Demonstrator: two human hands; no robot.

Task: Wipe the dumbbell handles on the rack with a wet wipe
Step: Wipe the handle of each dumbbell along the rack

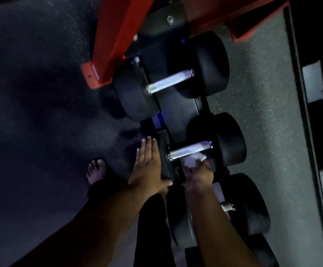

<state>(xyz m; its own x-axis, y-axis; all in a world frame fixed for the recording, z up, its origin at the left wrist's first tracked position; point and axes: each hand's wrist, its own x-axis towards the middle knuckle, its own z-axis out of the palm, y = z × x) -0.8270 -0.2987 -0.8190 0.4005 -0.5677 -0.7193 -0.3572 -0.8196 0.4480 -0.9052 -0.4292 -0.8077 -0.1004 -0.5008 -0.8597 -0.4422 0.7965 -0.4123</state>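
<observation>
Dark floor [41,93] open leftward | left hand [147,166] flat on dumbbell end [164,160] | right hand [199,174] clutching wet wipe [193,159] beside handle [189,150]

Gym: dumbbells [173,79] on rack [178,108], rubber floor [41,74].

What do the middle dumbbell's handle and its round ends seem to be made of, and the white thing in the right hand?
The dumbbell handle looks like bright polished metal: it gleams, with ringed collars at each end. The round ends look like matte black rubber or a coating over metal; they barely reflect. The wet wipe, held by the right hand, looks like soft crumpled white fabric or paper.
</observation>
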